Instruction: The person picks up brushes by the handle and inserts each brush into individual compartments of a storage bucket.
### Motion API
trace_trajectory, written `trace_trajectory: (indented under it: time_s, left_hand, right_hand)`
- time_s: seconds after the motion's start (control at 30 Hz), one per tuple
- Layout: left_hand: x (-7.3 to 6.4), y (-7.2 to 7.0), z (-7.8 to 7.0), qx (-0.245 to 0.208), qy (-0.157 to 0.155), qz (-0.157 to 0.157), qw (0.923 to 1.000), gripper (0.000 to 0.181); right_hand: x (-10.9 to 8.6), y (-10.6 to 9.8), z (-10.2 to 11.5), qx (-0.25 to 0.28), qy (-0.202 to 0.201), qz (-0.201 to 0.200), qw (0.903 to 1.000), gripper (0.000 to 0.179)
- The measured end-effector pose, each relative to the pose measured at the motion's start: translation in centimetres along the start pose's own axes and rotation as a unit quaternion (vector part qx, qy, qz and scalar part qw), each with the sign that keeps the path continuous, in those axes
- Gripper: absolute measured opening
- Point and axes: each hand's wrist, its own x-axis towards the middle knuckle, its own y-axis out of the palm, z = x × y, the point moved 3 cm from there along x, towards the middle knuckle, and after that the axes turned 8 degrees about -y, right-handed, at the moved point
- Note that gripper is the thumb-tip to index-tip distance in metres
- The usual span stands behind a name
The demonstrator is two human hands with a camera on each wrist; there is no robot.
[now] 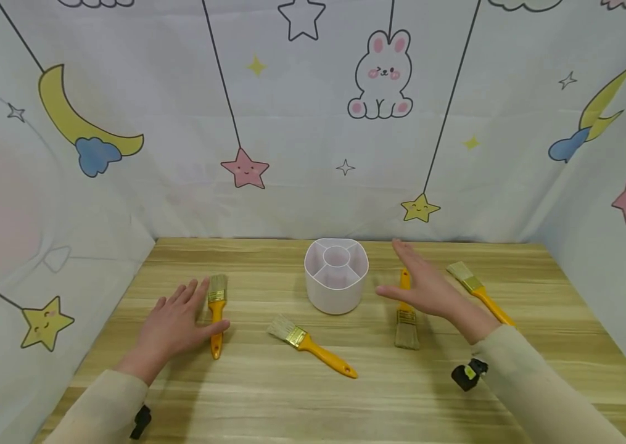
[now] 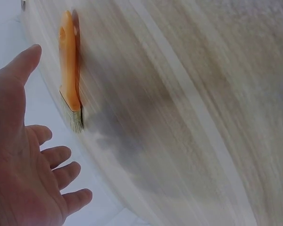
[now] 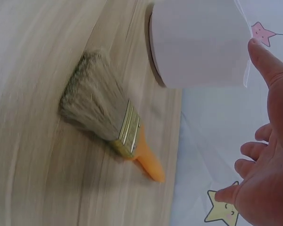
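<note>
My left hand (image 1: 171, 327) hovers with spread fingers beside a paintbrush with an orange handle (image 1: 216, 308); its thumb overlaps the handle in the head view. In the left wrist view, that hand (image 2: 26, 160) is empty and apart from the brush (image 2: 70, 61). My right hand (image 1: 429, 291) is held out, thumb and fingers apart, over another paintbrush (image 1: 407, 333) whose bristles point toward me. The right wrist view has this brush (image 3: 99, 99) lying below the empty hand (image 3: 269, 136). Left of the right hand stands a white round organizer (image 1: 335, 299) with several compartments.
A third paintbrush (image 1: 318, 351) lies slanted in front of the organizer. One more paintbrush (image 1: 481, 291) lies at the right, its handle end partly behind the right forearm. A white printed curtain (image 1: 301, 209) encloses the wooden table (image 1: 257, 413) at the back and sides.
</note>
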Motion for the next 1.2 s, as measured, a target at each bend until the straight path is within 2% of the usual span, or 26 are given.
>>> trace_trajectory:
  time_s: [0.23, 0.4, 0.8, 1.2]
  left_hand:
    - [0.0, 0.2, 0.0, -0.002, 0.0, 0.007, 1.0, 0.114]
    - [0.1, 0.2, 0.0, -0.005, -0.005, 0.013, 0.9999, 0.116]
    - [0.3, 0.7, -0.1, -0.02, -0.014, 0.029, 0.9993, 0.118]
    - [0.5, 1.1, 0.3, -0.026, -0.006, 0.041, 0.9988, 0.114]
  right_hand:
    - [0.8, 0.9, 0.7, 0.063, 0.009, -0.001, 0.998, 0.115]
    - [1.4, 1.9, 0.4, 0.105, 0.0, -0.005, 0.9944, 0.115]
    - [2.4, 3.5, 1.1, 0.236, -0.004, 0.006, 0.9717, 0.119]
    - [3.5, 4.4, 1.4, 0.268, -0.024, 0.003, 0.963, 0.114]
